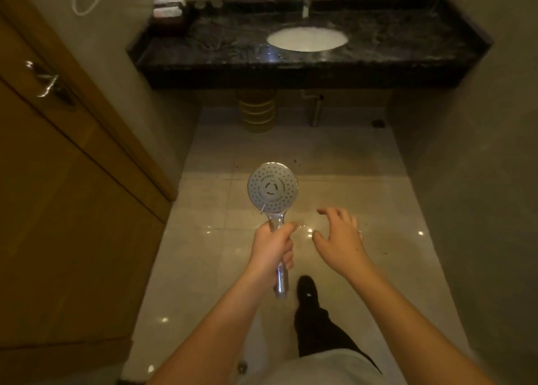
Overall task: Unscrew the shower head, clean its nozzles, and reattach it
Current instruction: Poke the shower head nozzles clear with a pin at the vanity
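Head view: shower head (273,188) upright in left hand (272,246), nozzles up.

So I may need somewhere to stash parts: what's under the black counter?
Under the black counter stand a gold ribbed bin and a drain pipe on the tiled floor. The space further back is too dark to see.

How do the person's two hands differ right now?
The left hand is wrapped round the chrome handle of the shower head, holding it with the nozzle face up; the right hand holds nothing. The left hand's fingers are curled tight, while the right hand's are spread and relaxed. The right hand hovers beside the handle, apart from it. Both are bare and sit over the tiled floor.
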Action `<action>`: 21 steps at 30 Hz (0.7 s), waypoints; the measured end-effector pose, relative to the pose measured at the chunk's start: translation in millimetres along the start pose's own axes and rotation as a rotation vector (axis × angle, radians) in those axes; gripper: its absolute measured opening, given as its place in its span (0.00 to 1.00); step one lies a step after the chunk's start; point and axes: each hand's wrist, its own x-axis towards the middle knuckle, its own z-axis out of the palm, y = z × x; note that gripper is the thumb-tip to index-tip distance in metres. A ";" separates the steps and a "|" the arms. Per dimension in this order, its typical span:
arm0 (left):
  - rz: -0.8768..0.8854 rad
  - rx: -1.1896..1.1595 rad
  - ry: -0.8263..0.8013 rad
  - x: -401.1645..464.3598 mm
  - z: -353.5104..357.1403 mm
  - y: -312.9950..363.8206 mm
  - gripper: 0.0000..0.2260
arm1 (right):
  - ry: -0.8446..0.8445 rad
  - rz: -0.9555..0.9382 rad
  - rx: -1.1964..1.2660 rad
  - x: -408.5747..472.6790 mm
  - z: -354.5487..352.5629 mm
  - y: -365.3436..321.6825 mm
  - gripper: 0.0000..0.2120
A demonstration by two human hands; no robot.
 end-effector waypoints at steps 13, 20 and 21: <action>0.047 0.064 0.087 182.8 1.2 148.4 0.10 | -0.131 -0.251 0.062 259.5 -10.7 -47.7 0.24; 0.033 -0.059 0.140 265.7 -6.3 205.1 0.09 | -0.148 -0.333 0.040 369.3 -12.4 -78.0 0.23; 0.030 -0.074 0.151 279.3 -8.0 213.5 0.09 | -0.148 -0.333 0.041 385.3 -11.4 -83.4 0.23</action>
